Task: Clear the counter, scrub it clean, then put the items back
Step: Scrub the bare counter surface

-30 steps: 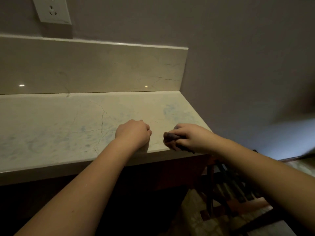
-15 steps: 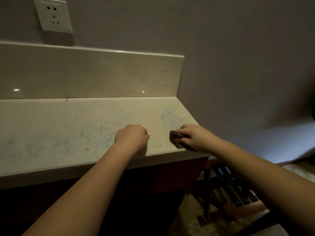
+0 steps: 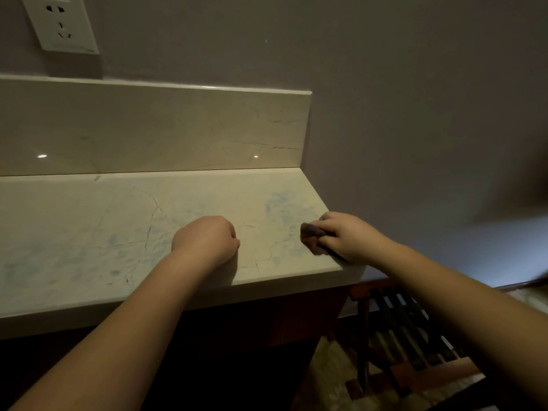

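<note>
A pale marble counter (image 3: pixel 89 232) with bluish smears runs across the view, with a marble backsplash (image 3: pixel 154 129) behind it. My left hand (image 3: pixel 206 240) rests on the counter near its front edge, fingers curled into a fist with nothing visible in it. My right hand (image 3: pixel 345 235) grips a dark scrubbing pad (image 3: pixel 311 232) and presses it on the counter's right front corner. No other items stand on the visible part of the counter.
A white wall socket (image 3: pixel 59 23) sits above the backsplash at top left. The counter ends at the right against a grey wall (image 3: pixel 415 114). Below the right end stands a dark wooden slatted rack (image 3: pixel 409 330) on a patterned floor.
My right hand with the pad has slid slightly to the right along the counter's front corner. The left hand stays where it was. The view has tilted down a little.
</note>
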`<state>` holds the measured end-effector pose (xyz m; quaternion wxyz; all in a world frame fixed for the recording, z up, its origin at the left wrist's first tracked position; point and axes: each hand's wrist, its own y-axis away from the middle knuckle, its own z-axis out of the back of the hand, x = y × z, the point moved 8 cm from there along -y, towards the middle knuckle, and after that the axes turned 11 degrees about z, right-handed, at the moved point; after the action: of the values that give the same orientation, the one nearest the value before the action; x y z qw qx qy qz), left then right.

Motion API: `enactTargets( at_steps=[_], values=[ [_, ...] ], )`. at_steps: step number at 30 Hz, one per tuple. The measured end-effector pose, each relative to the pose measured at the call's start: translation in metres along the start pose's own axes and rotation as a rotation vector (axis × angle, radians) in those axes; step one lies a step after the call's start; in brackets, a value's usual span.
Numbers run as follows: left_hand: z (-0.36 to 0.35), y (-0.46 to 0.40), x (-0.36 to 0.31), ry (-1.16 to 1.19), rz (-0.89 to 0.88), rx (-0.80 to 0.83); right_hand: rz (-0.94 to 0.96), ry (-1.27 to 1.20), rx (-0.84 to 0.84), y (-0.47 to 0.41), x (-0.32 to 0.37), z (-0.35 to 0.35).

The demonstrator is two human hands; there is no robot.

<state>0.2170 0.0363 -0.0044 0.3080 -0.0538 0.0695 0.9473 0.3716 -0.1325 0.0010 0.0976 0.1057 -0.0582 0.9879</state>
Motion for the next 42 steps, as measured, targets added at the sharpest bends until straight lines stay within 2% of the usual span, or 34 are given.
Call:
enactTargets(
  at_steps=[3,7,12,20,30,33,38,42],
  values=[
    [0.000,-0.002,-0.003,-0.028,0.031,0.016,0.117,-0.039,0.048,0.026,0.011,-0.003],
    [0.001,-0.005,-0.011,-0.068,0.072,0.022,0.173,-0.059,0.076,0.025,0.002,-0.002],
    [0.002,-0.004,-0.033,-0.057,0.043,-0.008,0.126,-0.052,0.020,-0.014,-0.022,0.004],
    [0.000,-0.014,-0.065,-0.075,0.009,-0.044,0.211,-0.068,0.054,-0.002,-0.034,0.000],
    [-0.007,-0.036,-0.078,-0.146,0.053,0.030,0.002,0.002,-0.102,-0.104,-0.108,0.011],
    [-0.007,-0.039,-0.078,-0.166,0.058,0.042,0.042,-0.019,-0.092,-0.108,-0.100,0.010],
    [-0.009,-0.040,-0.076,-0.192,0.052,0.036,0.219,-0.107,-0.041,-0.069,-0.076,0.004],
    [-0.009,-0.041,-0.077,-0.200,0.049,0.044,0.145,-0.039,-0.081,-0.113,-0.105,0.012]
  ],
)
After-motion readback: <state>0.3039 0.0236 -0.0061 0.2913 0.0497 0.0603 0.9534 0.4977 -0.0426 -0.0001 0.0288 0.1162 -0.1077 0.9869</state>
